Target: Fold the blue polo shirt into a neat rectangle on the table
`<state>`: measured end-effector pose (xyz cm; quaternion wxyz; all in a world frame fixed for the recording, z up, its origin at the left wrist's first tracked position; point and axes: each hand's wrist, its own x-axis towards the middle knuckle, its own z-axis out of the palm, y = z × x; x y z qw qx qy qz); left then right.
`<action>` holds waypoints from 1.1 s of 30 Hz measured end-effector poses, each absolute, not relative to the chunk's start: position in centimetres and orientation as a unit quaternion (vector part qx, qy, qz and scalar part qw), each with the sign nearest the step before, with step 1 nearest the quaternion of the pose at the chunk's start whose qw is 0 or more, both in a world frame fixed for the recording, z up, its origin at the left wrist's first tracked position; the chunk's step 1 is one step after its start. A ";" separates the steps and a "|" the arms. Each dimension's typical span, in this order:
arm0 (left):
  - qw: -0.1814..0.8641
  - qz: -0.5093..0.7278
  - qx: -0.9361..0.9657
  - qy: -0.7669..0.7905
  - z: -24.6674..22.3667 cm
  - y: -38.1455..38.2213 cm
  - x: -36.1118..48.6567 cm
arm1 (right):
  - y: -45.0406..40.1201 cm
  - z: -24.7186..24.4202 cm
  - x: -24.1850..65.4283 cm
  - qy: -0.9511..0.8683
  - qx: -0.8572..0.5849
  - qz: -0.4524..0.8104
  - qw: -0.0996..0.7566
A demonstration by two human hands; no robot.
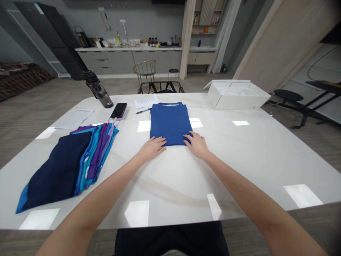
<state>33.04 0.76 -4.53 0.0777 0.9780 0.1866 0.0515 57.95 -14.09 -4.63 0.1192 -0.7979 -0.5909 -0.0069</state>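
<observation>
A blue shirt (171,122), folded into a neat rectangle, lies flat on the white table (170,177) with its neckline at the far end. My left hand (153,147) rests on its near left corner, fingers stretched out over the cloth. On the near right corner lies my right hand (197,144), its fingers spread and touching the fabric edge. Neither hand grips anything. To the left is a stack of folded clothes (60,163) in navy, blue, teal and purple, apart from both hands.
Beyond the shirt are a pen (143,111) and a printed sheet (146,101). A phone (119,110) with a cable, a dark bottle (99,93) and white papers (74,118) are at the left. An open white box (237,96) stands at the back right.
</observation>
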 end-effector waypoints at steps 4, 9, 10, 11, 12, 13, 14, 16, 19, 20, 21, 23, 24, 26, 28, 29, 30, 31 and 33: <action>0.043 0.047 0.975 0.211 -4.8 0.1 31.3 | -17.2 -4.9 58.6 -0.587 -0.805 0.008 0.087; 0.001 0.033 0.964 0.265 -3.7 -0.7 30.3 | -18.1 -4.4 59.1 -0.509 -0.845 0.037 0.161; -0.008 0.028 0.960 0.280 -3.5 -0.8 30.4 | -17.7 -4.3 58.9 -0.479 -0.858 0.050 0.177; -0.016 0.025 0.956 0.293 -3.4 -0.9 30.6 | -17.1 -4.2 58.6 -0.454 -0.869 0.062 0.185; -0.024 0.024 0.952 0.303 -3.2 -1.1 30.9 | -16.5 -4.0 58.3 -0.435 -0.877 0.072 0.188; -0.031 0.026 0.950 0.309 -3.1 -1.1 31.1 | -16.0 -3.9 58.0 -0.423 -0.883 0.078 0.187; -0.035 0.029 0.949 0.311 -3.0 -1.2 31.3 | -15.5 -3.7 57.8 -0.416 -0.887 0.083 0.185; -0.038 0.031 0.950 0.308 -2.8 -1.4 31.5 | -15.3 -3.4 57.6 -0.413 -0.887 0.095 0.183; -0.032 0.025 0.956 0.292 -2.4 -2.4 30.9 | -16.8 -3.2 57.9 -0.435 -0.876 0.121 0.172; -0.028 0.020 0.959 0.280 -2.2 -3.1 30.5 | -17.9 -3.2 58.1 -0.445 -0.869 0.131 0.171; -0.023 0.014 0.964 0.266 -2.0 -4.0 30.0 | -19.2 -3.2 58.4 -0.456 -0.862 0.142 0.172; -0.008 0.002 0.974 0.226 -1.7 -6.4 28.7 | -22.3 -3.2 58.8 -0.479 -0.841 0.171 0.186; 0.003 0.000 0.979 0.203 -1.6 -7.8 28.0 | -24.0 -3.1 58.9 -0.487 -0.831 0.191 0.189; 0.021 -0.018 0.987 0.155 -1.5 -10.9 26.6 | -27.6 -2.8 58.9 -0.495 -0.812 0.242 0.195; 0.036 -0.022 0.993 0.109 -1.3 -13.8 25.3 | -30.7 -2.2 58.7 -0.496 -0.798 0.291 0.181; 0.051 -0.023 0.995 0.088 -1.1 -15.0 24.9 | -31.9 -1.9 58.6 -0.496 -0.792 0.311 0.175; 0.070 -0.021 0.995 0.075 -1.0 -15.7 24.5 | -32.8 -1.7 58.6 -0.495 -0.788 0.329 0.164; 0.094 -0.014 0.993 0.071 -0.8 -16.1 24.4 | -33.4 -1.5 58.8 -0.492 -0.785 0.342 0.155; 0.142 0.015 0.985 0.097 -0.4 -15.6 24.7 | -33.2 -1.6 59.5 -0.481 -0.796 0.338 0.142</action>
